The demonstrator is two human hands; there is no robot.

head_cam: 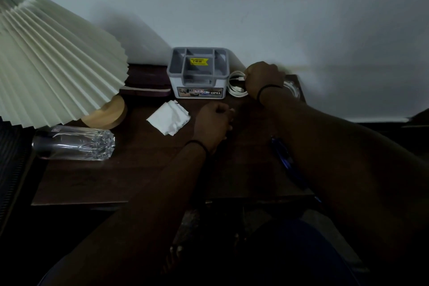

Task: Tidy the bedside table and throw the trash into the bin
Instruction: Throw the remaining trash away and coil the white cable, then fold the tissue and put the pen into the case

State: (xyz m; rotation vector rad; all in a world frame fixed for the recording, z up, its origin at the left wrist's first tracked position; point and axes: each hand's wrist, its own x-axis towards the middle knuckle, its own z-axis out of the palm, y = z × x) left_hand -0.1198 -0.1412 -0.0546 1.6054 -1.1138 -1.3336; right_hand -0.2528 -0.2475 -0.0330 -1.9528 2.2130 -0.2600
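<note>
Crumpled white tissue paper (168, 118), one piece, soft and creased, lies flat on the dark brown wooden bedside table (130, 176), just left of the left hand (212, 121). Left hand: fingers curled into a fist, resting on the tabletop; whether it holds anything cannot be told. Right hand (263, 79): fingers curled at the coiled white charging cable (236, 85), gripping its loops at the table's rear, just right of the grey-and-white plastic compartment organiser (197, 73). Each wrist carries one thin black band.

Organiser: one unit, rectangular, several open compartments, yellow price sticker inside, printed label on the front. One crinkled clear plastic wrapper (74, 143), glossy and tube-shaped, lies on its side at the table's left edge. One blue pen (284, 154) lies near the right forearm, partly hidden. One dark maroon notebook (147, 86) sits left of the organiser. One lamp with a pleated cream paper shade (51, 58) and rounded wooden base (109, 112) stands at the left. A clear glass object (293, 88) behind the right wrist is partly hidden.
</note>
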